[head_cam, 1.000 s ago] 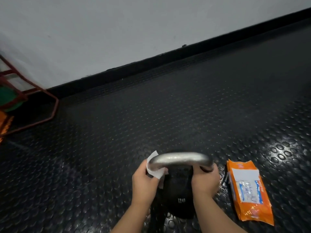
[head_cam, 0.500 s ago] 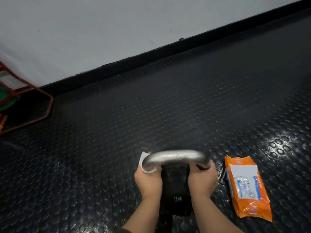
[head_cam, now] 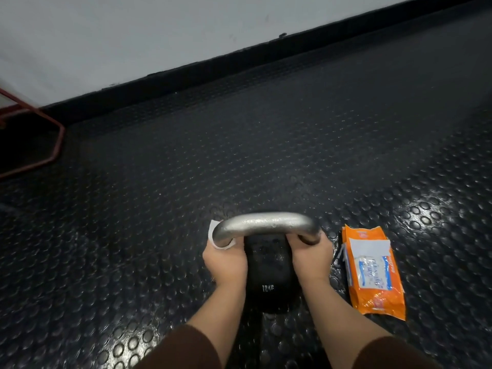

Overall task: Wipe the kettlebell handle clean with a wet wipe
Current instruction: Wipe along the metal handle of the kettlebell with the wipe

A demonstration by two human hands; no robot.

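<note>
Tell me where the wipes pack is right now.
Head view: the orange wipes pack lies on the studded floor, just right of the right hand and the kettlebell.

Left hand [head_cam: 226, 262] hides most of the wet wipe [head_cam: 213, 232].

One wide-angle camera, worn on the head, looks forward and down from close above the left hand [head_cam: 226, 265] and right hand [head_cam: 312, 258] gripping the kettlebell handle [head_cam: 263, 225], which sit low and centre. Beyond the grip the floor [head_cam: 239, 142] rises to the wall [head_cam: 133, 35] at the frame's top; the forearms [head_cam: 221, 312] enter from below it.
</note>
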